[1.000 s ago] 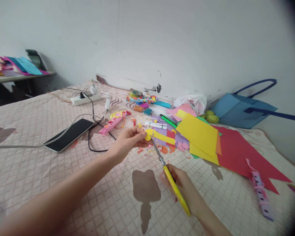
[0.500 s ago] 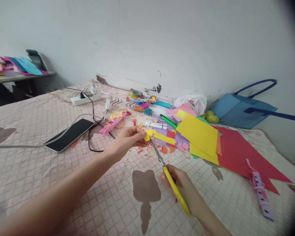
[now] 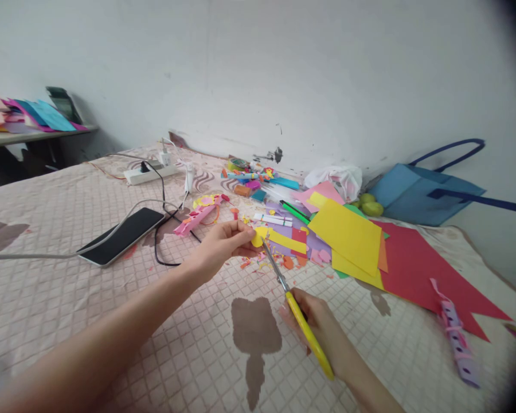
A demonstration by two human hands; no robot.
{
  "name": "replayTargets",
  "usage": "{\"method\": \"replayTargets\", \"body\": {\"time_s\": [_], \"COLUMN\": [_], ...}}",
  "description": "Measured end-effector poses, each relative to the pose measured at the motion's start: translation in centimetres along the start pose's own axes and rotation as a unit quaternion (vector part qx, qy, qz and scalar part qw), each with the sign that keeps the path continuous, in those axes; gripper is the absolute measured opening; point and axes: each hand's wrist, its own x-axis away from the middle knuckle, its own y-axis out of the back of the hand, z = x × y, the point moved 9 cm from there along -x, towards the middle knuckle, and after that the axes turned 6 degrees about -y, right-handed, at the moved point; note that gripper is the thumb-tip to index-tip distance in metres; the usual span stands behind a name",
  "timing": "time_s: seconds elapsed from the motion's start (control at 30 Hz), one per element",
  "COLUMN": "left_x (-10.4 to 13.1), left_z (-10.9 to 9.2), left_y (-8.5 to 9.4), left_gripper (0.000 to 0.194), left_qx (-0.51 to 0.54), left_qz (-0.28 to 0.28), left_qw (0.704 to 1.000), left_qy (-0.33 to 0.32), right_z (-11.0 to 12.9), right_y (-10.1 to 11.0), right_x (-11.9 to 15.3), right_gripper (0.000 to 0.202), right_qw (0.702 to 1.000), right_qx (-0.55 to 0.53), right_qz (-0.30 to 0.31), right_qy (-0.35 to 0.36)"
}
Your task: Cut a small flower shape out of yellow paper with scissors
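Between the thumb and fingers of my left hand [image 3: 234,238] is a small yellow paper piece [image 3: 258,237], held above the table. My right hand [image 3: 312,318] is closed round the yellow handles of a pair of scissors [image 3: 303,321]. The blades point up and left, with their tips at the right edge of the yellow piece. Behind them a yellow strip [image 3: 289,241] lies over purple and red paper. Small coloured scraps [image 3: 287,262] are scattered below the strip.
A black phone [image 3: 122,235] with cables and a white power strip [image 3: 150,174] are at left. Yellow sheets [image 3: 348,235], red paper [image 3: 417,275] and a purple paper roll [image 3: 459,344] lie right. A blue bag [image 3: 421,192] leans by the wall.
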Motion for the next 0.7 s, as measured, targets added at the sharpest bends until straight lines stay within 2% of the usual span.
{"method": "replayTargets", "body": {"time_s": [0.7], "left_x": [0.12], "left_z": [-0.02], "left_y": [-0.44], "left_gripper": [0.02], "left_qx": [-0.007], "left_qz": [0.021], "left_qw": [1.0], "left_qy": [-0.001], "right_z": [-0.11], "right_y": [-0.18], "right_x": [-0.03], "right_gripper": [0.023], "right_qw": [1.0], "right_qx": [0.014], "right_qz": [0.01], "right_qy": [0.02]}}
